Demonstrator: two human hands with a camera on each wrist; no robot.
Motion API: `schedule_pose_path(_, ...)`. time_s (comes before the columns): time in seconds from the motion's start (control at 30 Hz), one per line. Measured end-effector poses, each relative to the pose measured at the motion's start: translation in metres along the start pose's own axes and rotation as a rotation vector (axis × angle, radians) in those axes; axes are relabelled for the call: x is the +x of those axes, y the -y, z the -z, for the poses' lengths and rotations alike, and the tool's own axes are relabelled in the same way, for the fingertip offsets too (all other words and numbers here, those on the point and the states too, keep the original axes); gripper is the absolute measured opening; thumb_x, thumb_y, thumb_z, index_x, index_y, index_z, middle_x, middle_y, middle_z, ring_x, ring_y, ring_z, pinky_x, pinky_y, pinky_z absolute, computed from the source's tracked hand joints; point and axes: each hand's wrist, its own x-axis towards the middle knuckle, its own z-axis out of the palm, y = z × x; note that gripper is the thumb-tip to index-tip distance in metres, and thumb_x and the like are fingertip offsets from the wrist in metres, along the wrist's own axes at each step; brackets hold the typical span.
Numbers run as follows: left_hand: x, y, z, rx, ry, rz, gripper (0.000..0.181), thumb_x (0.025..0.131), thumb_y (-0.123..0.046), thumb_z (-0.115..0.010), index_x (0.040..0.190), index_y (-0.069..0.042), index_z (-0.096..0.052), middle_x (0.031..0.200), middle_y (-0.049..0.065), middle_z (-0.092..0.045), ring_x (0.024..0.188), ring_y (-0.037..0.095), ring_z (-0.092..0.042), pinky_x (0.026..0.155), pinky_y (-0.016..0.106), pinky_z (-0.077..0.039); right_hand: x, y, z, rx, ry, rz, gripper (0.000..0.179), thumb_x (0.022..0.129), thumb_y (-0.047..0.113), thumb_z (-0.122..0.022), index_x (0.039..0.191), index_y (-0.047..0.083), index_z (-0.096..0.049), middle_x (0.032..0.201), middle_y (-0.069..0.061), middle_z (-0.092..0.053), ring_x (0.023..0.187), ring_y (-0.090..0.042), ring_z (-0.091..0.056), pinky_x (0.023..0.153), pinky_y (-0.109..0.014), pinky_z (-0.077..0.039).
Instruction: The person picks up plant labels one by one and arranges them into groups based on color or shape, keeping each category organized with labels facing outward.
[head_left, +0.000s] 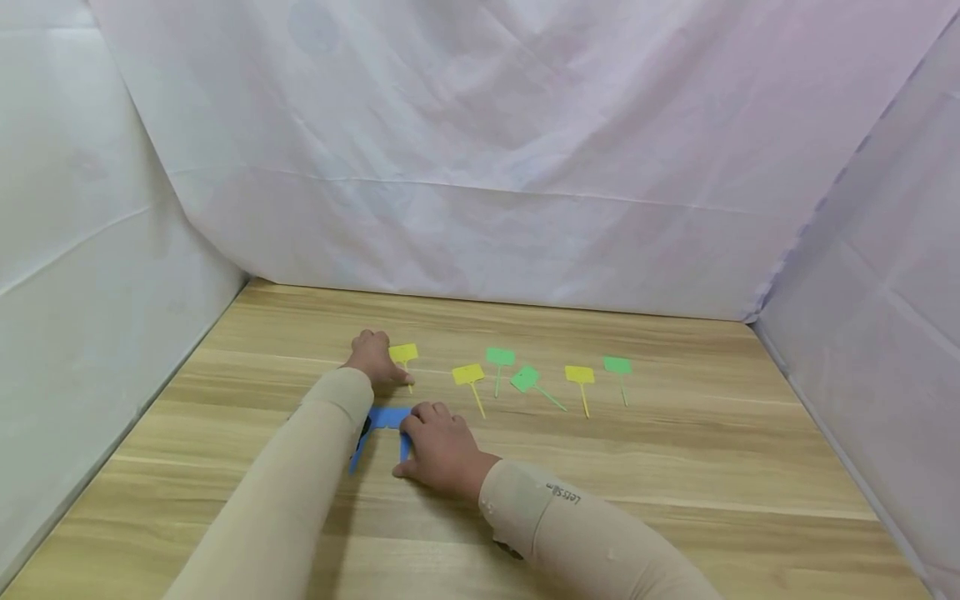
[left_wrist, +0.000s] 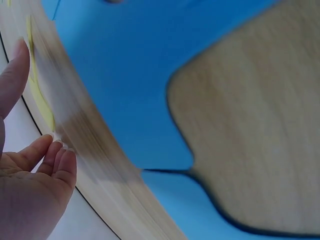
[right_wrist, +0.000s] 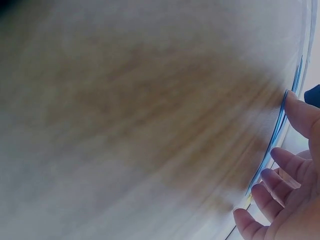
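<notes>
A yellow T-shaped plant label (head_left: 403, 352) lies on the wooden table, with my left hand (head_left: 373, 362) at its left edge. In the left wrist view, the fingertips (left_wrist: 62, 147) touch the table by the label's head, while the thumb stays apart near its stem. Closer to me lie blue plant labels (head_left: 389, 417), side by side with stems toward me; the left forearm partly covers them. My right hand (head_left: 442, 446) rests on the right-hand blue label. Its thumb (right_wrist: 295, 107) touches the blue edge in the right wrist view, and its fingers are spread.
To the right lie more labels: a yellow one (head_left: 468, 374), a green one (head_left: 500, 357), a slanted green one (head_left: 525, 379), another yellow one (head_left: 580, 374) and a far green one (head_left: 617, 365). White cloth (head_left: 480, 242) hangs behind the table (head_left: 675, 500) and along both sides.
</notes>
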Motion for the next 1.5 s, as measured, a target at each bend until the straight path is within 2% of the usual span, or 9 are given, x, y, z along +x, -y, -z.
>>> schedule_pose_path(0.33,0.0000,0.0000,-0.0025,0.008,-0.010,-0.009,0.077,0.074,-0.030,-0.085,0.128,0.008,-0.045,0.124,0.025,-0.040,0.109,0.036,-0.035,0.092,0.046,-0.039,0.0015,-0.0011,-0.0028,-0.044,-0.011,0.003,0.053,0.084,0.054,-0.067,0.124,0.020,-0.059,0.129,0.001,-0.050,0.113,-0.018,-0.044,0.082,-0.035,-0.044)
schedule_pose_path(0.57,0.0008,-0.0001,-0.0015,0.003,-0.004,-0.012,0.075,0.074,-0.028,-0.085,0.126,0.008,-0.046,0.123,0.025,-0.040,0.109,0.036,-0.033,0.090,0.046,-0.039,0.0025,-0.0011,-0.0033,-0.033,-0.002,-0.004,0.054,0.084,0.054,-0.068,0.124,0.020,-0.059,0.129,0.001,-0.050,0.112,-0.018,-0.044,0.083,-0.036,-0.044)
schedule_pose_path(0.83,0.0007,-0.0023,-0.0008,0.007,0.006,-0.001,0.073,0.074,-0.027,-0.085,0.126,0.006,-0.045,0.127,0.024,-0.039,0.112,0.036,-0.033,0.094,0.047,-0.038,0.0025,-0.0004,-0.0018,-0.045,0.004,0.000,0.054,0.084,0.055,-0.067,0.126,0.021,-0.057,0.130,0.002,-0.049,0.114,-0.017,-0.043,0.085,-0.036,-0.044)
schedule_pose_path(1.13,0.0045,-0.0051,-0.0014,0.019,0.004,-0.036,0.072,0.073,-0.024,-0.086,0.122,0.006,-0.043,0.122,0.024,-0.043,0.109,0.036,-0.039,0.095,0.047,-0.039,0.0016,-0.0002,-0.0005,-0.038,0.008,-0.001,0.054,0.085,0.055,-0.067,0.126,0.020,-0.057,0.130,0.002,-0.049,0.116,-0.017,-0.043,0.086,-0.036,-0.044)
schedule_pose_path(1.5,0.0087,-0.0054,-0.0053,-0.074,0.007,-0.043,0.074,0.072,-0.012,-0.086,0.124,0.003,-0.036,0.122,0.025,-0.046,0.109,0.036,-0.047,0.091,0.047,-0.043,0.0009,0.0000,-0.0001,-0.038,0.011,-0.005,0.054,0.085,0.054,-0.067,0.126,0.020,-0.057,0.130,0.001,-0.049,0.116,-0.018,-0.043,0.086,-0.038,-0.044)
